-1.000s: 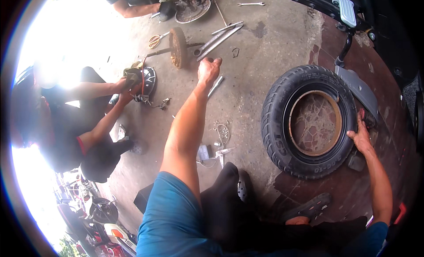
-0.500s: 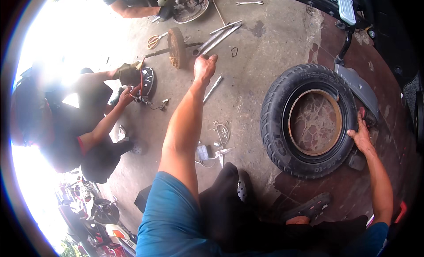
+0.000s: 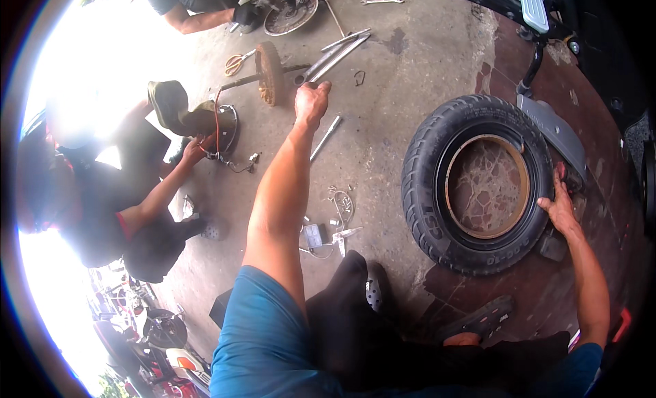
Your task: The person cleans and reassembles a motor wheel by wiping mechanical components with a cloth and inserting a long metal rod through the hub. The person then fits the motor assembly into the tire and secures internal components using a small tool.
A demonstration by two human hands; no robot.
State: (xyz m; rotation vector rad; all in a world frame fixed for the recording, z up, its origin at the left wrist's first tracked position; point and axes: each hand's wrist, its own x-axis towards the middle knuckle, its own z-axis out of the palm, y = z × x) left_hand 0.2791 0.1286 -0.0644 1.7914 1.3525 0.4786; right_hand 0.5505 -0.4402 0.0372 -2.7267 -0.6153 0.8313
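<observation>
A black tire (image 3: pixel 427 223) lies on the floor to my right, with a rust-brown metal ring (image 3: pixel 459 217) round its opening. My right hand (image 3: pixel 562 212) is closed on the tire's right edge, thumb on the sidewall, other fingers partly hidden behind it. My left arm reaches forward. At its end my left hand (image 3: pixel 312 102) is closed at the near end of a long silver metal bar (image 3: pixel 345 56); the fingers' grip is partly hidden. Another bar lies alongside. Behind my left wrist a metal rod (image 3: pixel 326 138) rests on the floor.
At left a person holds an olive-green piece (image 3: pixel 179 111) and a wired round part (image 3: pixel 229 135). Ahead, another person's gloved hand (image 3: pixel 244 15) touches a wheel hub (image 3: pixel 290 16). Scissors (image 3: pixel 234 64), a rusty wheel (image 3: pixel 270 73), a wrench (image 3: pixel 383 1) and small parts (image 3: pixel 339 206) lie about. A motorcycle footrest (image 3: pixel 533 11) juts in.
The person at left has lifted and swung the olive-green piece up and left. My left hand and the bar shift slightly leftward in the picture; my right hand stays on the tire.
</observation>
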